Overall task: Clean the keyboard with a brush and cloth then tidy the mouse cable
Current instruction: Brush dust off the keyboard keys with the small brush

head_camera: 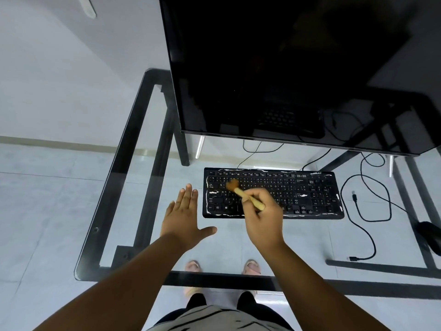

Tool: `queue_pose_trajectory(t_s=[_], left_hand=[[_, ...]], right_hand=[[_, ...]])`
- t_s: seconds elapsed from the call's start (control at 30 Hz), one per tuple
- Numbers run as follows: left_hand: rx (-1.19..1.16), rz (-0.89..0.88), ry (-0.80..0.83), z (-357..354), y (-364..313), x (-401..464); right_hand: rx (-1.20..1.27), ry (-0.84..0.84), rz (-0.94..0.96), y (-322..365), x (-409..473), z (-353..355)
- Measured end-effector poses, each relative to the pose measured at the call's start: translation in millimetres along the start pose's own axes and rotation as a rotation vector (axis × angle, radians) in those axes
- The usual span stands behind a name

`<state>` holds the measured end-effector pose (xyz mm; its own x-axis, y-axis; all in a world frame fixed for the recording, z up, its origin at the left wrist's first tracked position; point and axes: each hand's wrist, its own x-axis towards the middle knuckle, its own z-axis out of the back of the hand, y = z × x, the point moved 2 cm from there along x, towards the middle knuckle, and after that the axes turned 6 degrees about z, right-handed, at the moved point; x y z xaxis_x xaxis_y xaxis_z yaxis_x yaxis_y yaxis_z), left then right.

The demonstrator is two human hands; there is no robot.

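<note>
The right hand (263, 215) is gripping a wooden brush (243, 193), its bristles touching the upper-left keys of the keyboard (310, 194) on the glass desk (133, 163). The left hand (183, 216) is lying flat, fingers spread, just left of the keyboard. A mouse (429, 235) and its cable (367, 211) are lying to the right.

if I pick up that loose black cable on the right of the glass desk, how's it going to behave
The thin black cable lies in slack loops, so it will probably droop and trail rather than hold shape. Its free plug end would likely swing. On the smooth glass desk it should slide easily, possibly tugging the black mouse.
</note>
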<state>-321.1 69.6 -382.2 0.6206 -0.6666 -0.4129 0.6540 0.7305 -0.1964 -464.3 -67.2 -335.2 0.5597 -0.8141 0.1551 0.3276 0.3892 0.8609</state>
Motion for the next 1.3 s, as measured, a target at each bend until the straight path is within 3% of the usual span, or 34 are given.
queue_pose_trajectory(t_s=[0.1,0.17,0.23,0.3,0.4,0.53,0.67,0.73,0.83,0.97,1.1,1.23,1.3], left_hand=[[-0.002,-0.011,-0.008,-1.1,2.4,-0.2],[0.020,-0.018,-0.003,-1.0,3.0,-0.5],[0.029,-0.025,0.006,-0.3,3.5,-1.1],[0.021,-0.029,0.006,-0.3,4.0,-1.7],[0.027,-0.032,0.000,0.0,4.2,-1.4],[0.038,-0.035,-0.001,-0.3,4.7,-1.2],[0.020,-0.036,-0.024,-2.1,7.7,-2.5],[0.009,-0.038,-0.026,-2.1,7.2,-2.2],[-0.006,-0.026,-0.034,-1.7,4.5,-4.3],[-0.047,-0.025,-0.108,0.8,0.9,-8.3],[-0.046,-0.094,-0.189,3.3,-10.3,-7.7],[-0.054,-0.160,-0.225,2.9,-32.5,-7.0],[-0.053,-0.186,-0.229,1.3,-43.0,-7.3]], right_hand=[[-0.098,0.069,-0.015,0.6,-8.1,-0.7],[-0.175,-0.025,-0.066,-0.5,-6.8,4.2],[-0.077,-0.067,-0.080,2.8,-5.1,5.2],[0.059,0.050,-0.066,9.7,-4.1,1.2],[-0.010,0.208,-0.017,11.9,-7.5,-3.9],[-0.014,-0.021,-0.066,8.4,-5.7,3.6],[-0.001,0.211,-0.020,10.4,-7.6,4.4],[-0.056,0.112,-0.053,3.6,-6.0,10.3],[0.075,-0.054,-0.084,-1.7,-2.5,23.0],[0.030,0.103,-0.042,-6.3,-0.7,28.4],[0.030,-0.112,-0.122,-17.6,3.2,41.1],[0.032,0.062,-0.059,-20.2,1.8,45.4],[-0.011,-0.028,-0.086,-26.5,3.9,51.9]])
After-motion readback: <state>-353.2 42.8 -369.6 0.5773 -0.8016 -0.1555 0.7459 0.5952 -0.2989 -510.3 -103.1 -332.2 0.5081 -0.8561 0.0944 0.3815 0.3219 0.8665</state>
